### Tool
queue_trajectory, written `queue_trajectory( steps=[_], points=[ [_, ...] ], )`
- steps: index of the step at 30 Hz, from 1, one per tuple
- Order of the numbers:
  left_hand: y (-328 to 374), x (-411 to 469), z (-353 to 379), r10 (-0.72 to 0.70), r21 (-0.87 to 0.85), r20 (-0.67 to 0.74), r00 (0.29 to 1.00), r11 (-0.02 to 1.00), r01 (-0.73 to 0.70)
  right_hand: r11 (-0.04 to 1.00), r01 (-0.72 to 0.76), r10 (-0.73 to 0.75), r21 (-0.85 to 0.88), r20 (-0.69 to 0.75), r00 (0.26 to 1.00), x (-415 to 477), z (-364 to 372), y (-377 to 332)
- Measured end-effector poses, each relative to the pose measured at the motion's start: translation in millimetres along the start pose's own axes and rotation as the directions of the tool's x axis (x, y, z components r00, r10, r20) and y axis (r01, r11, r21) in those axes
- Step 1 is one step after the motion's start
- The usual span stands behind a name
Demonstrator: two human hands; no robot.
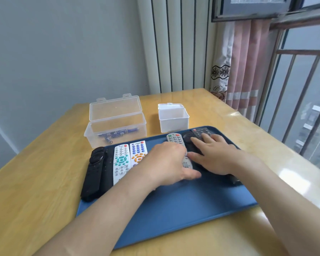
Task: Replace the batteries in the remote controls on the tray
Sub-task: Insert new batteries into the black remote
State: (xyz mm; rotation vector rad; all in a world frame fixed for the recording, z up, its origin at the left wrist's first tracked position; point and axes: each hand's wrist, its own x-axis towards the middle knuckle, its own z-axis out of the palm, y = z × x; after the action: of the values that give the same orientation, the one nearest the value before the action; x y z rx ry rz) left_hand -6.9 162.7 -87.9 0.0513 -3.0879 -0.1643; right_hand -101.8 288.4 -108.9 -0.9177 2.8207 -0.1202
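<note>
A blue tray (183,206) lies on the wooden table with several remote controls in a row along its far side. From the left: a black remote (93,172), a white one with green buttons (120,161), a white one with blue and orange buttons (138,151), a grey remote (175,140), and two dark remotes (201,133) at the right. My left hand (166,161) covers the lower part of the grey remote, thumb at its near end. My right hand (216,156) lies with straight fingers over the dark remotes beside it.
An open clear box (116,124) with several blue batteries inside stands behind the tray at the left. A smaller open white box (174,117) stands behind the tray's middle. A curtain and window railing are at the right.
</note>
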Motion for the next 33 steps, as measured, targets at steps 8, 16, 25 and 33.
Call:
queue_trajectory(
  steps=[8, 16, 25, 33],
  points=[
    [5.5, 5.8, 5.2, 0.03, -0.143, -0.007, 1.0, 0.989, -0.031, 0.972, 0.221, -0.233, -0.079, -0.223, 0.947, 2.4, -1.5, 25.6],
    [-40.7, -14.8, -17.2, -0.115, -0.165, -0.128, 0.985, 0.982, 0.093, 0.938, 0.344, -0.319, 0.046, -0.28, 0.905, 0.7, -18.4, -23.8],
    [-108.9, -28.5, 9.9, -0.155, -0.034, -0.047, 0.987, 0.988, 0.153, 0.933, 0.291, -0.304, 0.21, 0.033, 0.952, 16.6, -4.8, -107.6],
    [-112.3, -34.8, 18.5, -0.175, 0.018, -0.232, 0.957, 0.983, 0.185, 0.837, 0.26, -0.275, 0.481, -0.04, 0.961, 10.9, 9.7, -108.0]
  ],
)
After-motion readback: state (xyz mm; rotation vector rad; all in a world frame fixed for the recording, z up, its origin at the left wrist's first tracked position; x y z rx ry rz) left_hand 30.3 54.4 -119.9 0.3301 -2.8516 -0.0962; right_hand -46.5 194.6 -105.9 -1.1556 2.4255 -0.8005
